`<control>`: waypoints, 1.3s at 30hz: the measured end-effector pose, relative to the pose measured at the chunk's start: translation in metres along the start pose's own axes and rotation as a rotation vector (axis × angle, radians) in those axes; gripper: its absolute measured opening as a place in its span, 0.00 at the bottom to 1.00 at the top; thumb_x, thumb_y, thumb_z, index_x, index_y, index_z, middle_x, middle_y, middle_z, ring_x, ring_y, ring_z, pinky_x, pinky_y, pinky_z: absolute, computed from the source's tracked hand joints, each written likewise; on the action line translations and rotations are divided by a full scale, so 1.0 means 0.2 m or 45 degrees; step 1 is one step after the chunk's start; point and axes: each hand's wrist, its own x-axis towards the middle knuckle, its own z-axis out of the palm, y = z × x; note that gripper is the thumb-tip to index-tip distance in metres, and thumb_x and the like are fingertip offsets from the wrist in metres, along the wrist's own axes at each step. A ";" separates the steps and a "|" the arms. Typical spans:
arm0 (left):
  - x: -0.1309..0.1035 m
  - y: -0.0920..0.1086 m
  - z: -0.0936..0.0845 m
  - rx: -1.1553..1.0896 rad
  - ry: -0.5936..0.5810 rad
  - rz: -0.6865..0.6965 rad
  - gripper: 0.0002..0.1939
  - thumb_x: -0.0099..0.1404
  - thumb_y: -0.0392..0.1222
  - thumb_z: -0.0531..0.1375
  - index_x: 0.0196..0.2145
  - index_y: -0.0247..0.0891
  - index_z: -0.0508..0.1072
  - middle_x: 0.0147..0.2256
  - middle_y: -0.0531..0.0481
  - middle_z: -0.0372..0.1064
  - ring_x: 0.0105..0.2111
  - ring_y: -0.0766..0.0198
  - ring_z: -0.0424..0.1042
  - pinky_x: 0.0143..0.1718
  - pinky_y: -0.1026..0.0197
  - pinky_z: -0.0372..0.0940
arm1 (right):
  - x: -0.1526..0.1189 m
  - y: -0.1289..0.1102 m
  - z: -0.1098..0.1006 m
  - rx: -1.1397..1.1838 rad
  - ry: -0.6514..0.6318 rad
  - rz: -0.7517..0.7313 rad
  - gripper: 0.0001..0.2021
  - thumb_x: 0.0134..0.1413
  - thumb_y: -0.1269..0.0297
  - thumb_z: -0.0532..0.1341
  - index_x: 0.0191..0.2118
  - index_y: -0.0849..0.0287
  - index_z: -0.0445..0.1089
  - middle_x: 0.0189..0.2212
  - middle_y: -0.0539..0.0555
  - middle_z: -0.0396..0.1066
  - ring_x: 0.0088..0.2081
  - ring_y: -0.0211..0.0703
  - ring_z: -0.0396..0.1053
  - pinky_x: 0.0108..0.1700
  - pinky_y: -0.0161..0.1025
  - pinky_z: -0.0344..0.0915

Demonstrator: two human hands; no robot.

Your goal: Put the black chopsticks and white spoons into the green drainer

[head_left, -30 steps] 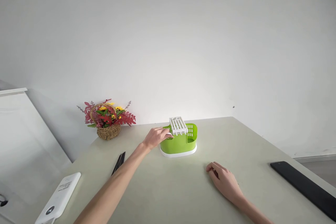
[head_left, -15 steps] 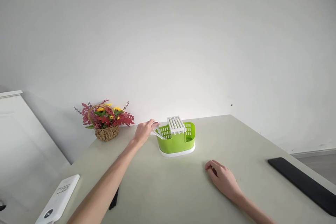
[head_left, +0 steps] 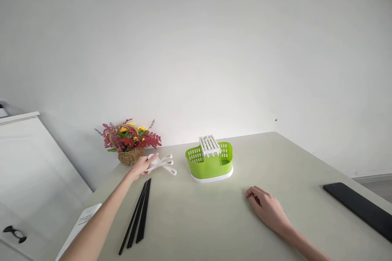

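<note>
My left hand (head_left: 143, 166) grips a few white spoons (head_left: 167, 163) by their bowl ends, and their handles fan out to the right. It is over the left part of the table, in front of the flower basket. Further right stands a green holder (head_left: 208, 169) with perforated sides, a white base and a white slotted rack (head_left: 209, 145) on top. Several black chopsticks (head_left: 137, 216) lie below my left hand. My right hand (head_left: 268, 208) rests on the table, right of the holder, its fingers curled in with nothing seen in them.
A wicker basket of artificial flowers (head_left: 130, 155) stands at the back left by the wall. A white flat object (head_left: 75, 228) is partly behind my left forearm. At the right edge lies a long black object (head_left: 358, 208). A white cabinet (head_left: 33, 179) is left of the table.
My left hand has moved left, away from the holder, with the spoons in it. The chopsticks that my forearm covered now show. My right hand stays resting; the view has shifted slightly.
</note>
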 end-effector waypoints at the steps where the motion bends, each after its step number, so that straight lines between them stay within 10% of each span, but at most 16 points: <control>1: -0.02 -0.03 0.00 0.026 -0.088 0.008 0.39 0.53 0.81 0.54 0.27 0.37 0.70 0.20 0.50 0.71 0.16 0.65 0.66 0.15 0.66 0.50 | 0.00 0.00 0.00 -0.002 -0.003 0.002 0.11 0.62 0.61 0.49 0.35 0.50 0.68 0.35 0.48 0.75 0.31 0.41 0.71 0.35 0.37 0.62; 6: -0.06 -0.14 0.06 0.193 -0.376 0.062 0.36 0.48 0.79 0.61 0.24 0.37 0.68 0.15 0.54 0.64 0.13 0.65 0.63 0.12 0.66 0.49 | -0.01 0.00 0.00 -0.030 -0.014 0.007 0.12 0.62 0.61 0.49 0.35 0.49 0.68 0.36 0.47 0.76 0.31 0.41 0.70 0.35 0.37 0.62; 19: -0.04 -0.27 0.20 0.473 -0.563 0.169 0.32 0.54 0.74 0.59 0.21 0.39 0.67 0.14 0.54 0.62 0.13 0.63 0.64 0.13 0.64 0.52 | -0.01 0.01 0.01 -0.065 -0.040 0.023 0.11 0.63 0.60 0.48 0.36 0.49 0.68 0.37 0.46 0.76 0.31 0.41 0.70 0.35 0.37 0.63; 39: -0.12 -0.22 0.27 0.906 -0.091 0.465 0.28 0.71 0.66 0.48 0.33 0.44 0.76 0.33 0.46 0.78 0.35 0.54 0.78 0.34 0.61 0.61 | -0.01 0.01 0.00 -0.045 -0.038 0.022 0.12 0.62 0.60 0.49 0.36 0.49 0.69 0.36 0.48 0.76 0.31 0.42 0.70 0.35 0.37 0.63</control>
